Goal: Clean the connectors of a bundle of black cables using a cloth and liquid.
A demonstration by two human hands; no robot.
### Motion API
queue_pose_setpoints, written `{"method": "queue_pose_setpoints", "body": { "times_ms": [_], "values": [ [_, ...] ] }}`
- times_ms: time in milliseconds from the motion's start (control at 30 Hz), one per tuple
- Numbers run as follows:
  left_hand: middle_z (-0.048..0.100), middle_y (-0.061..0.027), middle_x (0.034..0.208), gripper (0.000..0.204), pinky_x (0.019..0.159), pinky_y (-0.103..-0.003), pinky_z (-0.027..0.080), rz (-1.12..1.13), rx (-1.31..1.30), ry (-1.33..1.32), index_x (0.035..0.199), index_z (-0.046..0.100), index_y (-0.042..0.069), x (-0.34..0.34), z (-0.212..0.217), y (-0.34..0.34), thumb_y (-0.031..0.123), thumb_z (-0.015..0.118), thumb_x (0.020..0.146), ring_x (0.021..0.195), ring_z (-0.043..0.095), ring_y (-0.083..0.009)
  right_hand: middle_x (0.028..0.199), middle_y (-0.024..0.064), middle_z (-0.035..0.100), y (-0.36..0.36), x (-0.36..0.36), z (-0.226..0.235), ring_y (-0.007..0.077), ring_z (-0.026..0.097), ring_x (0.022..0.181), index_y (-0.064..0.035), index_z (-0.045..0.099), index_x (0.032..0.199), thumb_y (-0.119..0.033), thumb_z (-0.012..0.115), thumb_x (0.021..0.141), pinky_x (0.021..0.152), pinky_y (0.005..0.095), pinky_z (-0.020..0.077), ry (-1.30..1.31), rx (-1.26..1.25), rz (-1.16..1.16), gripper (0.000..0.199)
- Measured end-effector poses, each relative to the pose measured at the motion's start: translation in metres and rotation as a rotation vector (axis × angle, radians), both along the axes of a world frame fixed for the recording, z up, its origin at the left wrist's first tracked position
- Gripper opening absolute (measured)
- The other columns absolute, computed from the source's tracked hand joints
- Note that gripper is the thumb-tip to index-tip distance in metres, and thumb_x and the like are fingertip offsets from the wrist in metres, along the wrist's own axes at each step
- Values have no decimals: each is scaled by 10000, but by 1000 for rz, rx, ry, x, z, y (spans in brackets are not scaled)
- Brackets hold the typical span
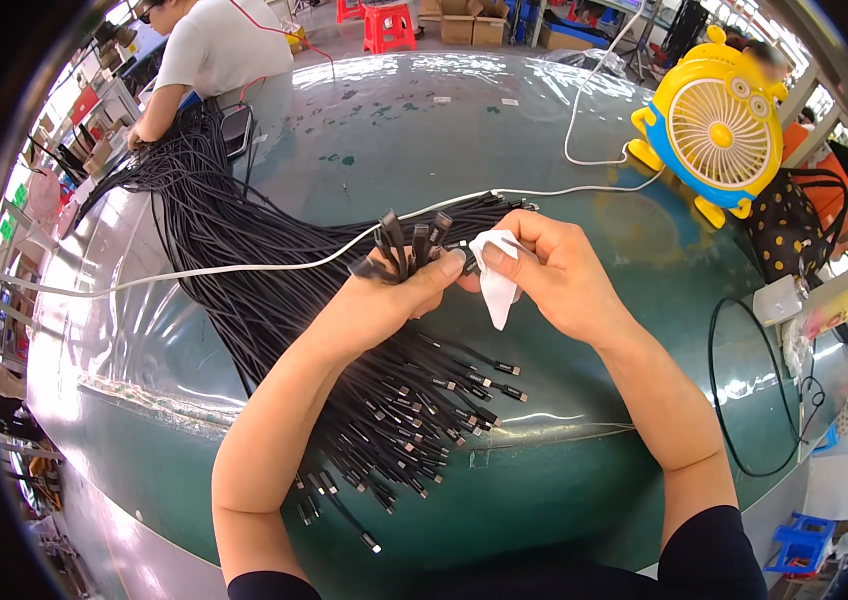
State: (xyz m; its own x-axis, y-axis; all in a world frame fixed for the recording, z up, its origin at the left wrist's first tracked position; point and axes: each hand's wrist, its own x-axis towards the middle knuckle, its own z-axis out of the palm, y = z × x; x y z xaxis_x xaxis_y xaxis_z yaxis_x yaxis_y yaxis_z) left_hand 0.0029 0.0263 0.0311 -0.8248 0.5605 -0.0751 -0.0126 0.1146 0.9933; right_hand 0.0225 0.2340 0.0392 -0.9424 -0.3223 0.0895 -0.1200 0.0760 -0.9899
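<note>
Several black cable connectors (pixel 406 250) stick up out of my left hand (pixel 384 305), which is closed round them. Between its thumb and finger one connector (pixel 470 260) points toward the right. My right hand (pixel 559 275) pinches a white cloth (pixel 498 285), cloth or tissue I cannot tell, against that connector's tip. Beneath my hands a big bundle of black cables (pixel 234 240) runs across the table. Their loose ends (pixel 424 400) with metal plugs fan out to the front, below my left forearm.
A yellow and blue cartoon-shaped fan (pixel 719 130) stands at the back right. Its white cord (pixel 544 190) crosses the green table (pixel 584 520) over the cables. A black cable loop (pixel 714 400) lies at the right edge. At the far left a person in white (pixel 229 50) works beside the bundle.
</note>
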Motion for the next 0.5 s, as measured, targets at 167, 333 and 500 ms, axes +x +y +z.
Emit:
{"method": "queue_pose_setpoints", "body": {
  "times_ms": [167,333,500],
  "values": [
    [430,49,602,315,567,-251,298,-52,-45,7,802,632,38,-2,0,-2,310,561,944,597,375,-66,829,54,672,-1,6,-4,95,625,753,-4,570,971,-122,561,947,677,261,488,173,62,4,120],
    [484,44,666,212,613,-237,336,52,42,70,817,612,42,5,2,3,236,633,901,651,416,-66,818,32,637,3,13,-2,76,586,738,-13,567,1036,-79,562,937,686,259,471,309,239,-150,119],
    [500,59,691,130,588,-218,350,100,4,255,829,589,34,9,4,8,122,673,871,642,430,-40,808,23,626,0,22,-2,50,562,743,-9,567,1039,-57,574,925,678,235,454,120,-63,-103,124]
  ]
}}
